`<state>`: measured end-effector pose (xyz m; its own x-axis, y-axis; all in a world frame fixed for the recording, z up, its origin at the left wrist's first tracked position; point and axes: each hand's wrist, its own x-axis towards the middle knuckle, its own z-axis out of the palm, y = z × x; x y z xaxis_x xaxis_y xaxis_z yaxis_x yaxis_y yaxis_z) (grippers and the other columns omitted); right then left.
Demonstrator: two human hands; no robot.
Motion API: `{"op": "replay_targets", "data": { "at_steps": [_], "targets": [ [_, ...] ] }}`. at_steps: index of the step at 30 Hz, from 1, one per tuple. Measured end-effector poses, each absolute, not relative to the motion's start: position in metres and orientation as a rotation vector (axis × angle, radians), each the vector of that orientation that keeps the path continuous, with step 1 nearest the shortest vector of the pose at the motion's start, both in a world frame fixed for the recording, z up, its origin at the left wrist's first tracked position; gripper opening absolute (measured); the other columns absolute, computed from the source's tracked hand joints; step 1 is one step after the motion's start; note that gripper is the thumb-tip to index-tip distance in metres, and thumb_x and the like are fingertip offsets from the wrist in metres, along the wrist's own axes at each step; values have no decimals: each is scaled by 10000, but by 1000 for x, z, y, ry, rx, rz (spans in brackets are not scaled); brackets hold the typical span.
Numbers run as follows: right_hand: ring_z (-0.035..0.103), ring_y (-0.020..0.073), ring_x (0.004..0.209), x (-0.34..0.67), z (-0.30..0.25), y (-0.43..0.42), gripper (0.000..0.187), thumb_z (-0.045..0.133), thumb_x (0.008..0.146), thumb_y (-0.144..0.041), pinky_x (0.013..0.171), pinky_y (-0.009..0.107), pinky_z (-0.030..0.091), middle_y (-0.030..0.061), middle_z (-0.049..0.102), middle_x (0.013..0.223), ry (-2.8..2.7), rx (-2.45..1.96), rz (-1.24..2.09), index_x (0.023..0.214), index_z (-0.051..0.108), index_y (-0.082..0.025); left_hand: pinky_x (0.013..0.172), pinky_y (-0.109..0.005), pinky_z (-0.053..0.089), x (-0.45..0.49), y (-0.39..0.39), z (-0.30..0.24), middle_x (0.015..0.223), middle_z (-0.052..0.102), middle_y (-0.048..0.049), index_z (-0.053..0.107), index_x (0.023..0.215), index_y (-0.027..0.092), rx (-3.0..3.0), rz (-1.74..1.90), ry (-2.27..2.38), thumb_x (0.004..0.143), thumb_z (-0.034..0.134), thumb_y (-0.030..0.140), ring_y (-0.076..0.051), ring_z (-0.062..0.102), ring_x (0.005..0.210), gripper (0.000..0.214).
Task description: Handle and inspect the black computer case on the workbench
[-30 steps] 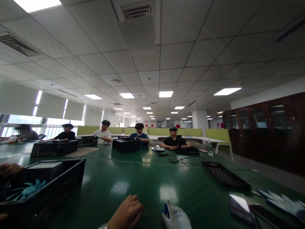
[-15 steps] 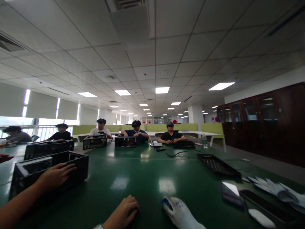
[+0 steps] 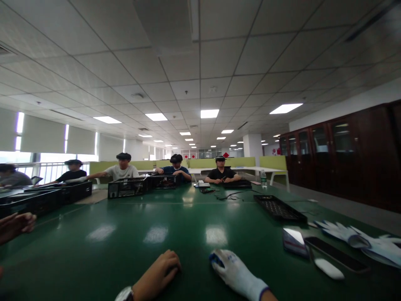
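My left hand [image 3: 158, 269], bare with a silver wristwatch [image 3: 125, 294], rests on the green table [image 3: 147, 236]. Its fingers are curled in, and I see nothing held in them. To its right, my right hand [image 3: 233, 269] wears a white work glove with blue on the palm side. The gloved fingers bend inward in a loose fist against the tabletop, with no object visible in them. A gap of bare tabletop lies between the two hands. Nearest to my right hand are a phone-like device [image 3: 295, 242] and a white, rounded object [image 3: 328, 268].
At the left edge is a co-worker's hand [image 3: 19, 225]. Black computer cases [image 3: 75, 192] line the far left. Several people sit across the table. To the right lie a black perforated panel [image 3: 280, 208], a dark phone [image 3: 336, 254] and white gloves [image 3: 354, 236]. A bottle [image 3: 263, 179] stands farther back.
The near computer case at left has moved farther left, and the neighbour's hand has come off it. A person across now stretches an arm leftward. My hands stay nearly still.
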<state>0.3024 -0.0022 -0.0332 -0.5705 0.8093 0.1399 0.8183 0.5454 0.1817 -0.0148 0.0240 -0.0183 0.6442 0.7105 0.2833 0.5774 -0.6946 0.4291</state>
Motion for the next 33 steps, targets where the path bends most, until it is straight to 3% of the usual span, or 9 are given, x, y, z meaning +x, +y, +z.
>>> {"op": "replay_targets", "data": {
  "at_steps": [4,13,20,23,26,33],
  "targets": [
    [376,437,1414,302,-31,-1,584,581,863,22,1118,653,365,180,528,1465,-2731,-1411,-322,1405,584,-197,1016,-339,416,-16,25,-19,1168,627,-31,677,1045,253,2533,626,1014,999,465,262,-194,565,1099,217],
    [400,428,1401,301,-20,-10,486,587,928,-64,1129,605,378,208,488,1491,-2768,-1436,-368,1404,582,-158,1035,-351,416,-16,25,-20,1167,623,-40,681,1049,236,2531,632,999,990,479,249,-191,570,1094,210],
    [379,426,1415,302,-19,-9,484,573,954,-110,1137,592,365,203,422,1541,-2785,-1472,-393,1432,557,-185,1015,-346,439,-15,24,-16,1190,608,-41,683,1055,241,2507,629,1007,973,489,210,-195,572,1104,213],
    [407,422,1399,304,-22,-8,453,552,971,-128,1134,577,376,208,426,1537,-2760,-1490,-380,1420,570,-184,1024,-360,440,-17,26,-17,1216,601,-37,626,1216,275,2495,643,1024,965,495,199,-200,572,1112,293],
    [397,413,1408,304,-23,-7,442,541,978,-130,1138,579,368,202,433,1534,-2753,-1481,-386,1415,575,-189,1050,-381,426,-18,27,-20,1237,601,-33,447,1435,322,2449,646,1060,949,513,181,-203,572,1120,511],
    [404,449,1392,301,-19,-11,476,579,923,-54,1118,631,367,202,463,1509,-2735,-1447,-313,1381,610,-182,1048,-383,420,-17,21,-14,1243,601,-48,420,1463,303,2414,610,1084,945,515,184,-208,573,1121,540]
  ]
}}
